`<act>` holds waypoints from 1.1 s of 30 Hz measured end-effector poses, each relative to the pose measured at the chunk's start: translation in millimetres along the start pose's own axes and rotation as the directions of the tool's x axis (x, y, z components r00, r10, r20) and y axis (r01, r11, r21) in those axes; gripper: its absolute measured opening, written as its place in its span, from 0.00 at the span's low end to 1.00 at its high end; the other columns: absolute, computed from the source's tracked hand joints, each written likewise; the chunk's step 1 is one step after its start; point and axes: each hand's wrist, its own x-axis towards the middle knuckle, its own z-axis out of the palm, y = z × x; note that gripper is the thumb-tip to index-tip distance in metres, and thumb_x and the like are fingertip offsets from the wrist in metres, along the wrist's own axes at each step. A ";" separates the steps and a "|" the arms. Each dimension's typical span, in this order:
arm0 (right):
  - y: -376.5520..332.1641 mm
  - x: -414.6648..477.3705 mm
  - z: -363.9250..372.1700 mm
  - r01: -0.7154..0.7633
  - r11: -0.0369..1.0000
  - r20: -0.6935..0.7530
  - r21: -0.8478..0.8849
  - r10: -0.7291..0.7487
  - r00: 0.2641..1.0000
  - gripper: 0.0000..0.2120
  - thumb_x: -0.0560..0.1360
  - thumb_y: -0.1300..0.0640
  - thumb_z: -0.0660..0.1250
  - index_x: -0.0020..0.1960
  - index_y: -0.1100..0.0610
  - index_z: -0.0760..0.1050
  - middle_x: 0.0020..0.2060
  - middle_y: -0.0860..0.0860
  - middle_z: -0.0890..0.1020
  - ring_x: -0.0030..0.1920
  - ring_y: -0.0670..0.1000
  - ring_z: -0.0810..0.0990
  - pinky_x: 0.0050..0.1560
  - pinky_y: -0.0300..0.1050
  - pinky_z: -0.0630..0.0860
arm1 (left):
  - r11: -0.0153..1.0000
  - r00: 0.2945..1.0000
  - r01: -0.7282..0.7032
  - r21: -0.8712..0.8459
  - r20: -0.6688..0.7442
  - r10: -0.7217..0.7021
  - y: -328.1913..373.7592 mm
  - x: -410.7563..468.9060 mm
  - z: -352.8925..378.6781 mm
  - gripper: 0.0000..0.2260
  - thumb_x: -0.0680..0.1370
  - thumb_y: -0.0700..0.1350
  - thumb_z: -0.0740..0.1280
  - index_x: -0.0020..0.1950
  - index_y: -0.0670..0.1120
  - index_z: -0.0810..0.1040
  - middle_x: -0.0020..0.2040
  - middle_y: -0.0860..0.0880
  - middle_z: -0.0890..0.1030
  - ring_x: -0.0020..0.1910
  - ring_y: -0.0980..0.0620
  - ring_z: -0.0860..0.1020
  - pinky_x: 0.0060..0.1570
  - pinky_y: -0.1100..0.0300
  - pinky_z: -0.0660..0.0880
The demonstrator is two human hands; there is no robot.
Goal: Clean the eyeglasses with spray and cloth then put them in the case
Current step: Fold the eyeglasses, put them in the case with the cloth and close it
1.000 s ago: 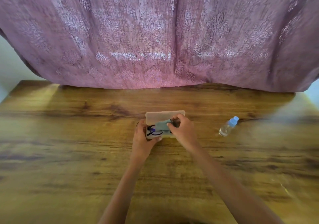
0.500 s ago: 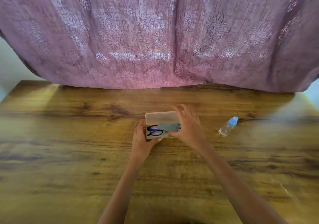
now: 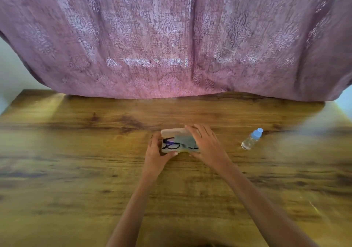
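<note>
Since black-framed eyeglasses point(image 3: 171, 145), grey cloth point(image 3: 183, 139) lie in translucent plastic case point(image 3: 183, 150): closing step. L hand point(image 3: 155, 152) grips case end; R hand point(image 3: 206, 144) flat on lid point(image 3: 173, 131). Next: press dwn.

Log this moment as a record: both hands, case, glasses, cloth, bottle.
left hand: grips the left end of the case
right hand: fingers spread on the right end of the lid
case: open, on the table
eyeglasses: black-framed, inside the case
cloth: grey, lying over the eyeglasses
spray bottle: clear, blue cap, on the table right of the case, untouched
</note>
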 end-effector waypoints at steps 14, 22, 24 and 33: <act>-3.9 -24.0 21.9 0.024 0.997 -0.073 0.071 -0.019 0.997 0.29 0.78 0.56 0.66 0.76 0.55 0.61 0.74 0.55 0.67 0.75 0.54 0.63 0.76 0.53 0.54 | 0.985 0.993 -0.119 0.126 -0.004 0.120 -3.8 0.0 -1.3 0.30 0.70 0.48 0.75 0.70 0.48 0.69 0.61 0.53 0.69 0.60 0.53 0.71 0.55 0.69 0.69; -6.1 -27.4 32.2 0.038 0.999 -0.152 0.021 -0.034 0.988 0.31 0.72 0.69 0.70 0.73 0.59 0.66 0.70 0.59 0.72 0.71 0.59 0.69 0.70 0.61 0.67 | 0.972 0.987 -0.146 0.184 -0.037 0.155 -8.1 -4.3 2.0 0.26 0.73 0.45 0.72 0.70 0.49 0.71 0.64 0.47 0.71 0.61 0.50 0.71 0.60 0.57 0.72; -7.1 -27.5 34.8 0.039 0.999 -0.194 0.016 -0.035 0.980 0.31 0.71 0.70 0.71 0.71 0.60 0.68 0.68 0.60 0.74 0.70 0.60 0.71 0.69 0.61 0.67 | 0.972 0.988 -0.136 0.193 -0.051 0.149 -9.6 -4.9 3.9 0.25 0.75 0.44 0.71 0.70 0.50 0.70 0.65 0.48 0.70 0.62 0.51 0.70 0.62 0.56 0.71; -8.0 -31.3 45.9 0.038 0.999 -0.271 0.028 -0.029 0.962 0.32 0.69 0.72 0.73 0.70 0.59 0.70 0.68 0.60 0.73 0.69 0.60 0.71 0.69 0.60 0.67 | 0.962 0.978 -0.189 0.197 -0.054 0.203 -14.9 -2.1 5.3 0.25 0.73 0.43 0.73 0.68 0.48 0.71 0.64 0.47 0.73 0.61 0.51 0.72 0.61 0.57 0.72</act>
